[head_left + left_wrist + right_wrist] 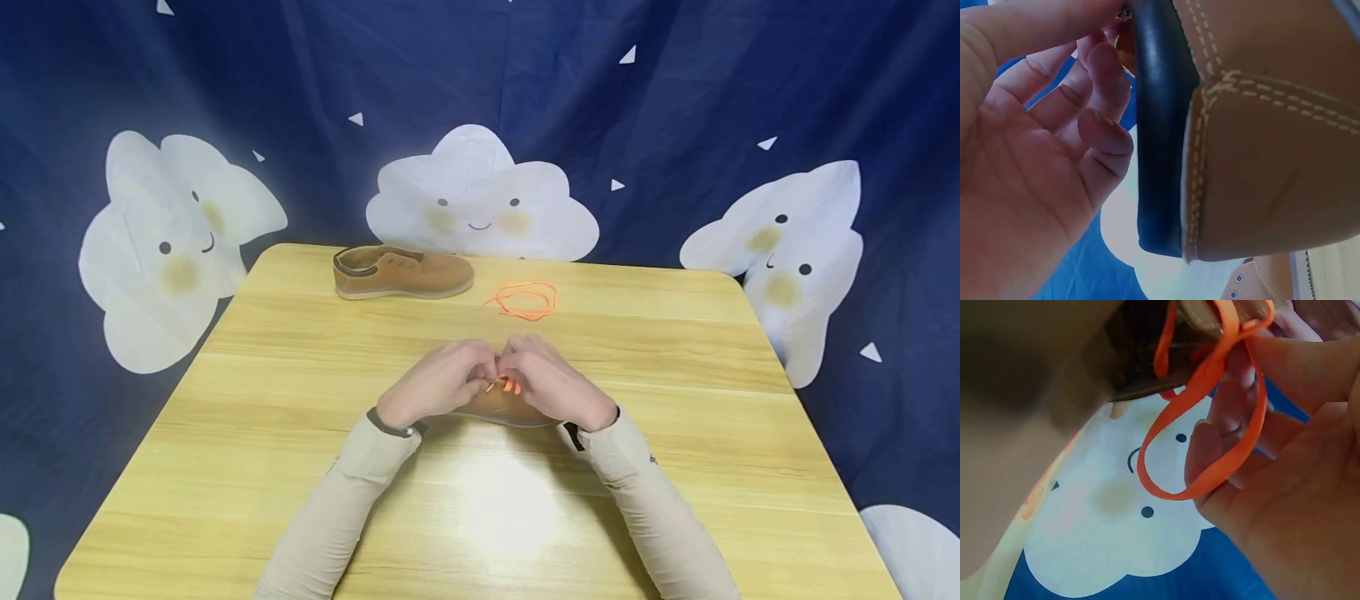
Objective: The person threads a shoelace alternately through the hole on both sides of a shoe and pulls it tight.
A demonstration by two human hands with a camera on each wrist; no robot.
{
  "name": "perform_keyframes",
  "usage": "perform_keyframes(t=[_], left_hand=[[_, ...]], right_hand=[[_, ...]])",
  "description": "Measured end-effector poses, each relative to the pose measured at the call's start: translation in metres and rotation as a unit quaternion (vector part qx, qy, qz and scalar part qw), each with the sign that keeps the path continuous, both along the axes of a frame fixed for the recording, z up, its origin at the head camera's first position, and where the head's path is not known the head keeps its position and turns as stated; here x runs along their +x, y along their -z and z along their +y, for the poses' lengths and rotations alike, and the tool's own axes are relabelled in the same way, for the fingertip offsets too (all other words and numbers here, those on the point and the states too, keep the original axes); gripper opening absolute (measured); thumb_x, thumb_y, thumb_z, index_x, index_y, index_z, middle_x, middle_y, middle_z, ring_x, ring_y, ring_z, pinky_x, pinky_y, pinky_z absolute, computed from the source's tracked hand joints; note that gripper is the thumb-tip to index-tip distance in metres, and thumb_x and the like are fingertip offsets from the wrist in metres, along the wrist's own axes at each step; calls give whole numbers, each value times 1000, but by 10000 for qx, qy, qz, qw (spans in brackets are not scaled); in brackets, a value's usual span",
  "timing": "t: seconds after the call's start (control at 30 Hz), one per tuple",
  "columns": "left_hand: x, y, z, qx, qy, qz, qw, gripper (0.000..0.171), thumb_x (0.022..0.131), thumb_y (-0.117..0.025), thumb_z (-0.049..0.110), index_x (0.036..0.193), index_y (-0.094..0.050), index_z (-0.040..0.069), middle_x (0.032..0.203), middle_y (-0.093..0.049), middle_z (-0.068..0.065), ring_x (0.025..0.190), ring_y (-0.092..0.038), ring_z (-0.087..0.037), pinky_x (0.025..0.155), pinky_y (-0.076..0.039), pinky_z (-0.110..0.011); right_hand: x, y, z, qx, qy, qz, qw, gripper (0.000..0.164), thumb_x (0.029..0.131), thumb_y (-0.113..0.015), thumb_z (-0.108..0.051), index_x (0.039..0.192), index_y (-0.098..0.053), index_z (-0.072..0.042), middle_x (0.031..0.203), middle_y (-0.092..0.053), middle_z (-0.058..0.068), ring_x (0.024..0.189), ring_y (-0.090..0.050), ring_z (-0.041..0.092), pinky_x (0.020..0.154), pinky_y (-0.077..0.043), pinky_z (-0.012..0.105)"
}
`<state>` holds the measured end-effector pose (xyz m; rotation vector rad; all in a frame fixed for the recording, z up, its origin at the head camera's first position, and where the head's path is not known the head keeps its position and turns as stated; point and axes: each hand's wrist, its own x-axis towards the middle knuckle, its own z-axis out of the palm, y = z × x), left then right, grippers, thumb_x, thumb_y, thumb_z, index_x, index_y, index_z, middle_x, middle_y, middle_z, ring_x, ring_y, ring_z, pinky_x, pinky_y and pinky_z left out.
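A brown shoe (504, 407) with a dark collar (1163, 125) is between both hands, its toe pointing right. Orange lace (513, 387) crosses its front. My left hand (442, 379) is at the shoe's opening. In the left wrist view its thumb reaches a metal eyelet (1125, 12) beside the collar, the other fingers curled loosely; the thumb's tip is partly hidden. Over the lacing, the thumb and forefinger of my right hand (551, 382) pinch the orange shoelace (1175, 412), which hangs in a loop across the fingers in the right wrist view.
A second brown shoe (427, 275), with no lace in its eyelets, stands at the table's back left. To its right lies a coiled orange shoelace (555, 300). Behind the wooden table (675, 350) hangs a dark blue curtain (637, 108) with white clouds.
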<state>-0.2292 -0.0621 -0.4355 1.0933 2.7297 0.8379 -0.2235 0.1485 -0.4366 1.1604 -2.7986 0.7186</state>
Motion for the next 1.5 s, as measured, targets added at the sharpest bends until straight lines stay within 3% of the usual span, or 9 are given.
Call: perform_keyframes(t=[0.2, 0.37, 0.7, 0.9, 1.0, 1.1, 1.17, 1.3, 1.5], left_hand=[[1, -1, 1, -32, -71, 23, 10000, 14, 87, -75, 2, 90, -73, 15, 91, -65, 4, 84, -58, -12, 75, -52, -29], [5, -1, 4, -198, -267, 382, 9987, 6, 91, -75, 10, 91, -70, 13, 88, -64, 4, 80, -58, -11, 72, -52, -27], [21, -2, 17, -1269, -588, 1358, 9808, 42, 93, -71, 21, 58, -48, 21, 54, -33, 12, 52, -37, -6, 48, -34, -22], [20, -5, 16, -1160, -502, 1012, 9868, 44, 90, -68, 12, 56, -42, 22, 52, -33, 13, 52, -37, -6, 52, -36, -24], [19, -7, 14, -1124, -437, 817, 9893, 44, 92, -66, 12, 57, -41, 22, 52, -33, 13, 52, -36, -5, 53, -35, -24], [19, -7, 14, -1109, -406, 754, 9901, 45, 93, -65, 14, 57, -40, 23, 52, -32, 13, 51, -35, -4, 51, -33, -22], [19, -7, 14, -1063, -398, 741, 9908, 45, 93, -66, 14, 57, -40, 23, 52, -33, 13, 51, -35, -4, 50, -32, -22], [19, -7, 15, -1039, -357, 769, 9910, 45, 92, -66, 13, 56, -41, 23, 53, -34, 13, 51, -37, -4, 50, -32, -22], [24, -11, 15, -1128, -323, 947, 9886, 43, 90, -67, 11, 58, -41, 22, 54, -33, 12, 53, -36, -6, 52, -33, -23]], right_hand=[[-3, 1, -1, -541, 47, -147, 9984, 25, 89, -71, 7, 90, -73, -18, 78, -69, -6, 77, -54, 12, 81, -41, 32], [-1, 3, -1, -671, 127, -6, 9977, 22, 88, -77, 0, 99, -70, -18, 93, -75, -6, 86, -61, 17, 85, -46, 37], [-4, -1, 2, -673, 190, -189, 9974, 29, 89, -71, 7, 113, -71, -10, 98, -77, 1, 91, -67, 20, 88, -54, 37], [-7, -12, 24, -992, 505, -613, 9919, 28, 93, -76, -10, 119, -68, -4, 120, -70, 11, 109, -66, 27, 98, -55, 45], [-5, -16, 39, -411, 797, -1090, 9900, 60, 89, -83, -26, 137, -58, 0, 137, -62, 17, 125, -58, 35, 106, -49, 52], [-5, -13, 45, 606, 1034, -1825, 9759, 80, 80, -89, -37, 144, -54, -5, 140, -58, 18, 129, -54, 38, 107, -48, 54], [-6, -9, 42, 1239, 1248, -2084, 9621, 79, 76, -92, -41, 140, -58, -7, 136, -60, 16, 125, -56, 36, 100, -52, 52], [-11, -4, 37, 1701, 1606, -1985, 9518, 58, 70, -96, -39, 111, -66, -11, 118, -64, 11, 101, -61, 28, 75, -53, 43], [-12, 0, 34, 1809, 1904, -1947, 9450, 50, 67, -97, -42, 94, -65, -14, 108, -65, 6, 91, -59, 24, 69, -49, 42]])
